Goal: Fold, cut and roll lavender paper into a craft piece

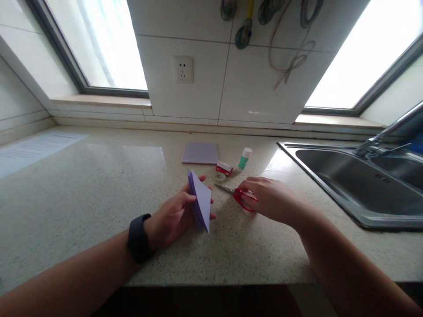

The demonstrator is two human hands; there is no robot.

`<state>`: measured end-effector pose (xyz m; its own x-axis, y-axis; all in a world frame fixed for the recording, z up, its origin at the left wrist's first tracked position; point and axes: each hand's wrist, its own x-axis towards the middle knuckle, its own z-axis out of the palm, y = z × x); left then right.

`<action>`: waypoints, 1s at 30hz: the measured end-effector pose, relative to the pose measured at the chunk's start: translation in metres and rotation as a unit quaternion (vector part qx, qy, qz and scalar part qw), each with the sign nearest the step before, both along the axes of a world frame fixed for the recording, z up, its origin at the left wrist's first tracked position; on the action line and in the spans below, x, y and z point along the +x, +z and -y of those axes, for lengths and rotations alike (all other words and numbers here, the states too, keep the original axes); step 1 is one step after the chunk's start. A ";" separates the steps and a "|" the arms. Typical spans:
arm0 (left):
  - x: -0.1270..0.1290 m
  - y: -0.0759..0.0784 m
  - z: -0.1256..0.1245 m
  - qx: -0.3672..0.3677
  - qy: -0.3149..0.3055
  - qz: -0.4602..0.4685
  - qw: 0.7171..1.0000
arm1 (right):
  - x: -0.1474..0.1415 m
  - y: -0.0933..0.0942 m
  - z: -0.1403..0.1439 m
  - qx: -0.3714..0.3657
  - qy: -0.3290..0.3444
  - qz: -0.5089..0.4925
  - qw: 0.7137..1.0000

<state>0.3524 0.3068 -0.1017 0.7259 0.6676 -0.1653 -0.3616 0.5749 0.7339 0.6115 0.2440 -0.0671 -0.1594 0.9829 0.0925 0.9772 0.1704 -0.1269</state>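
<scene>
My left hand (173,216) is closed around a folded piece of light purple paper (202,198), held tilted above the countertop with its layers pressed together. A dark watch band circles the left wrist. To the right, my right hand (272,198) has its fingers on the red handles of a pair of scissors (238,196). The blades point left toward the paper and look nearly closed. Just beyond the scissors' tips lie a small roll of clear tape (220,176) and a red and white little box (224,168). A glue stick (244,159) with a white cap stands upright near them.
Flat purple paper (200,152) lies farther back on the speckled countertop (115,193). Printed white sheets (36,149) are at the far left. A steel sink (350,189) with a faucet (390,127) is set in at the right. A socket (183,69) is on the tiled wall.
</scene>
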 end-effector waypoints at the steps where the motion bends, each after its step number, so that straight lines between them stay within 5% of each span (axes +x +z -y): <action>1: 0.000 0.000 0.000 0.008 0.003 -0.009 1.000 | -0.004 0.003 0.000 0.015 0.002 -0.008 1.000; 5: 0.002 -0.005 0.002 0.050 -0.004 -0.029 0.998 | -0.029 0.017 0.001 0.050 0.021 -0.144 0.988; 12: 0.004 -0.006 0.003 0.144 -0.016 -0.061 0.988 | -0.062 0.019 -0.007 -0.005 0.052 -0.293 0.955; 23: 0.002 -0.011 -0.003 0.117 -0.011 -0.032 0.993 | -0.039 -0.007 -0.031 -0.034 -0.005 -0.499 0.866; 30: 0.002 -0.007 -0.007 0.093 0.006 -0.042 0.995 | -0.025 -0.014 -0.036 -0.038 -0.048 -0.547 0.835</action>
<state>0.3549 0.3136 -0.1083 0.7067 0.7009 -0.0971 -0.3010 0.4219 0.8552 0.5868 0.2803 -0.0812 0.0596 0.9960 0.0669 0.2771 0.0479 -0.9597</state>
